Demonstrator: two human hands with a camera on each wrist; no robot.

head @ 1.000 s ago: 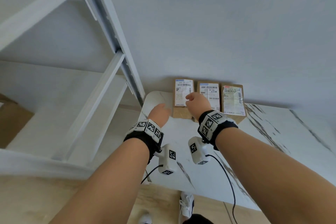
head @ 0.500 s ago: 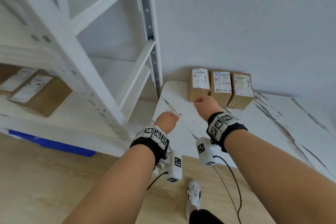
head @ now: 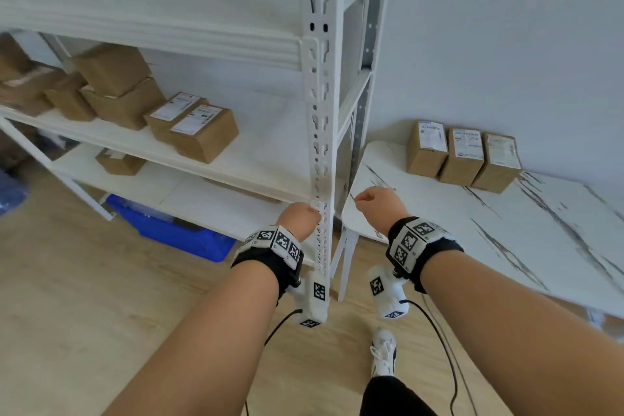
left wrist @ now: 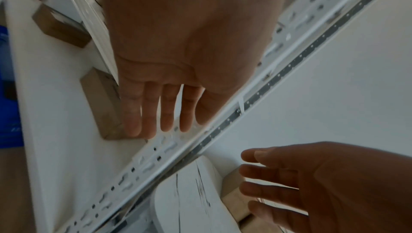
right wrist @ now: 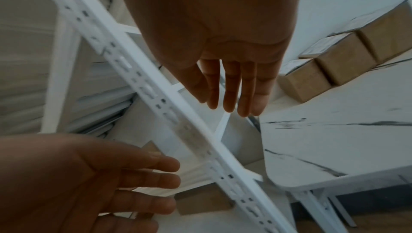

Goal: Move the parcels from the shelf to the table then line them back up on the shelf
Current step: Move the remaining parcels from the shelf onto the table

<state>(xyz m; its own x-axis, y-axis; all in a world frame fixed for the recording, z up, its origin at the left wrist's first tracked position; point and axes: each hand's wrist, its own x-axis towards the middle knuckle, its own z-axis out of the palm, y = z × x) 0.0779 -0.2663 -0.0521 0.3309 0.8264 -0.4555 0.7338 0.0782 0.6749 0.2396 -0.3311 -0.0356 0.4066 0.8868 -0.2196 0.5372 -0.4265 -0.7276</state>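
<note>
Now swinging toward the white shelf (head: pixel 236 165), where two labelled parcels (head: pixel 194 127) sit side by side on the middle board beside a heap of plain boxes (head: pixel 114 88), while three parcels (head: pixel 464 155) already stand in a row on the table (head: pixel 506 230) against the wall. Best to clear the slotted upright post (head: pixel 319 111) first, then reach in for the nearest labelled box. Left hand (left wrist: pixel 189 51) and right hand (right wrist: pixel 223 43) both empty, fingers straight and loosely spread.
</note>
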